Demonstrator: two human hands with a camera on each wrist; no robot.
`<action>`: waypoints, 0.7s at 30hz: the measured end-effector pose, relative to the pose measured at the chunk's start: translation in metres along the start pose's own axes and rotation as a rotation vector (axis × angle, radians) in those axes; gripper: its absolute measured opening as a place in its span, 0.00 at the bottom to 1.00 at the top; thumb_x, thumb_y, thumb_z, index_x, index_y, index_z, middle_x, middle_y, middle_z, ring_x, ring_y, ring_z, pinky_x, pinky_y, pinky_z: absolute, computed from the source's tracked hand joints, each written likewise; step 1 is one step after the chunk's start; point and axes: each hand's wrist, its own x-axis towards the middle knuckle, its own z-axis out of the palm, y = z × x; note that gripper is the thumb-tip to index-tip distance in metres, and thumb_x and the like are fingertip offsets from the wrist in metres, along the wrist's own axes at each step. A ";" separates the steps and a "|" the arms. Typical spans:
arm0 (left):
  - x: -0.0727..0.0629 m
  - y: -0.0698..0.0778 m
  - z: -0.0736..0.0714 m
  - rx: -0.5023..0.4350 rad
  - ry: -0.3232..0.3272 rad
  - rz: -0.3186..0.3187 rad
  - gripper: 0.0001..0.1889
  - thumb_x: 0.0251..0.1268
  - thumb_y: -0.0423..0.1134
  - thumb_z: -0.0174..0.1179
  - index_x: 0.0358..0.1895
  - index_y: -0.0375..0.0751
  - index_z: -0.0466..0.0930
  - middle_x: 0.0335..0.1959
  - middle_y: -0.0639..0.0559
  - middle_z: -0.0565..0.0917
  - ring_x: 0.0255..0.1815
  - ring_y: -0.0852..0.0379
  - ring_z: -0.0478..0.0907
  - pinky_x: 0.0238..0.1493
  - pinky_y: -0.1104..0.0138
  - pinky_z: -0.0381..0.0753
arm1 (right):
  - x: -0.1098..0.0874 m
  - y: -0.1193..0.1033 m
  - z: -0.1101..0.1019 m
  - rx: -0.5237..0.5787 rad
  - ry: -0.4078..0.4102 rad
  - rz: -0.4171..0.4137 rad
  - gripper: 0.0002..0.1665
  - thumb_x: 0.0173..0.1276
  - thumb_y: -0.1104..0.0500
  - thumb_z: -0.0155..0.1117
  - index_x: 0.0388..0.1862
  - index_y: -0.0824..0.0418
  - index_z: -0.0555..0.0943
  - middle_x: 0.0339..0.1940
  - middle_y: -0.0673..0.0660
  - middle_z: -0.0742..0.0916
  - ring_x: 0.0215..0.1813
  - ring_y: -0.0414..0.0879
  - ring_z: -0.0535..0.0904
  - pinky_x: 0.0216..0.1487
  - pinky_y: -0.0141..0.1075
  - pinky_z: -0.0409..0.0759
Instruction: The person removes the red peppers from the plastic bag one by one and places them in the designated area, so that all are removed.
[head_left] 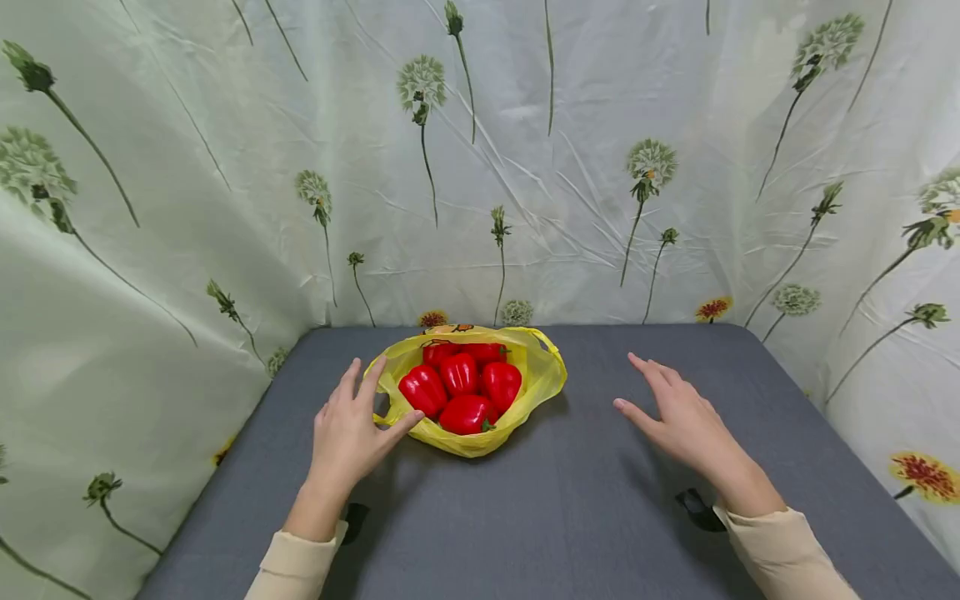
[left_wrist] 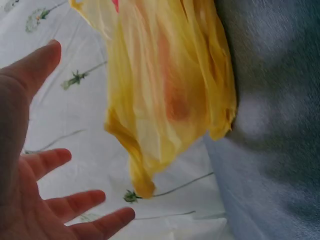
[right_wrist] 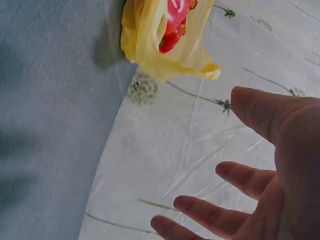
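A yellow plastic bag [head_left: 542, 379] stands with its mouth spread wide on the grey table, and several red bell peppers [head_left: 459, 374] lie inside it. My left hand [head_left: 349, 433] hovers at the bag's left side, fingers spread, holding nothing. In the left wrist view a gap shows between that hand [left_wrist: 50, 185] and the bag [left_wrist: 150, 90]. Farther off, to the right of the bag, my right hand [head_left: 686, 421] is held above the table with its fingers extended and nothing in it. The right wrist view shows the bag [right_wrist: 150, 55] beyond the right thumb.
The grey table [head_left: 540, 525] reaches back to a pale curtain [head_left: 570, 167] printed with dandelions, which also runs along both sides. A dark strap or device [head_left: 701, 510] is at the right wrist, and another dark piece [head_left: 354, 523] at the left.
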 end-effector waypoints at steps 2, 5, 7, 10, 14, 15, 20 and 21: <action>0.003 -0.004 0.001 -0.015 0.024 0.017 0.52 0.60 0.64 0.74 0.85 0.51 0.62 0.83 0.31 0.63 0.76 0.25 0.70 0.64 0.24 0.72 | 0.000 -0.004 0.002 0.027 0.001 -0.003 0.47 0.79 0.41 0.65 0.87 0.58 0.62 0.80 0.73 0.72 0.75 0.76 0.71 0.64 0.77 0.71; 0.008 -0.010 0.002 -0.056 0.025 0.005 0.51 0.61 0.64 0.74 0.85 0.51 0.62 0.83 0.32 0.64 0.75 0.25 0.72 0.62 0.25 0.73 | 0.002 -0.009 0.007 0.066 0.002 -0.017 0.45 0.79 0.41 0.65 0.86 0.58 0.64 0.77 0.71 0.76 0.74 0.72 0.74 0.63 0.71 0.75; 0.013 -0.015 0.003 -0.091 0.011 -0.014 0.51 0.61 0.64 0.73 0.85 0.51 0.61 0.84 0.34 0.63 0.76 0.26 0.70 0.64 0.25 0.72 | 0.003 -0.013 0.010 0.098 0.004 -0.030 0.43 0.79 0.42 0.66 0.84 0.57 0.65 0.76 0.69 0.78 0.73 0.69 0.77 0.63 0.68 0.78; 0.019 -0.024 0.006 -0.144 -0.015 -0.027 0.51 0.62 0.64 0.73 0.85 0.51 0.61 0.85 0.35 0.61 0.79 0.28 0.67 0.68 0.26 0.70 | 0.006 -0.019 0.015 0.139 -0.001 -0.049 0.40 0.79 0.45 0.67 0.83 0.57 0.67 0.74 0.67 0.80 0.70 0.66 0.79 0.62 0.64 0.79; 0.026 -0.035 0.014 -0.209 -0.050 -0.020 0.53 0.62 0.63 0.74 0.86 0.50 0.59 0.86 0.35 0.58 0.82 0.29 0.63 0.72 0.25 0.66 | 0.014 -0.029 0.022 0.201 -0.037 -0.066 0.39 0.79 0.46 0.67 0.82 0.56 0.68 0.73 0.66 0.80 0.70 0.65 0.80 0.62 0.61 0.81; 0.027 -0.038 0.016 -0.229 -0.057 -0.016 0.53 0.61 0.63 0.74 0.86 0.49 0.59 0.86 0.35 0.58 0.83 0.29 0.62 0.73 0.25 0.65 | 0.016 -0.032 0.024 0.215 -0.050 -0.069 0.39 0.79 0.45 0.67 0.83 0.56 0.68 0.74 0.66 0.80 0.70 0.65 0.80 0.61 0.60 0.82; 0.030 -0.050 0.028 -0.315 -0.096 0.017 0.55 0.60 0.60 0.77 0.87 0.50 0.57 0.88 0.36 0.54 0.84 0.29 0.58 0.75 0.27 0.64 | 0.027 -0.046 0.035 0.296 -0.109 -0.082 0.39 0.80 0.45 0.66 0.83 0.56 0.68 0.75 0.66 0.79 0.72 0.65 0.79 0.61 0.59 0.83; 0.030 -0.052 0.030 -0.335 -0.102 0.028 0.55 0.59 0.59 0.77 0.87 0.50 0.57 0.88 0.37 0.54 0.84 0.29 0.58 0.75 0.28 0.65 | 0.030 -0.049 0.037 0.312 -0.120 -0.085 0.39 0.79 0.45 0.66 0.83 0.56 0.68 0.75 0.67 0.79 0.72 0.65 0.79 0.62 0.59 0.83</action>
